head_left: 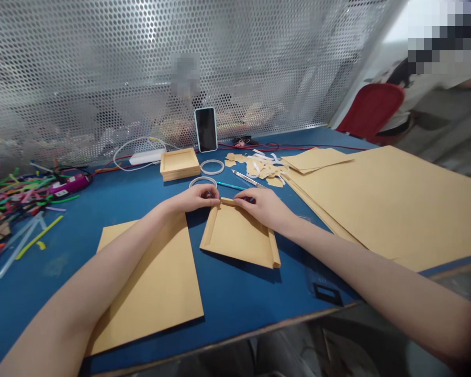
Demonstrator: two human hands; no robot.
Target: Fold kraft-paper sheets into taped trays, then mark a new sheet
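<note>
A tan paper piece (239,233) with folded-up side edges lies tilted on the blue table in the middle. At its far left corner, my left hand (198,198) pinches the folded edge between thumb and fingers. My right hand (261,205) grips the same far edge a little to the right, its fingers closed on the fold. A flat tan sheet (153,283) lies under my left forearm. Behind my hands are a stack of shallow tan paper trays (179,163), two tape rolls (212,167), a blue pencil (230,185) and a silver craft knife (247,178).
Large tan sheets (400,204) cover the right side. Paper scraps (265,166) and an upright phone (206,130) stand or lie at the back. Colourful strips (19,204) crowd the left. A clear ruler lies near the front edge. A person sits beyond a red chair (372,110).
</note>
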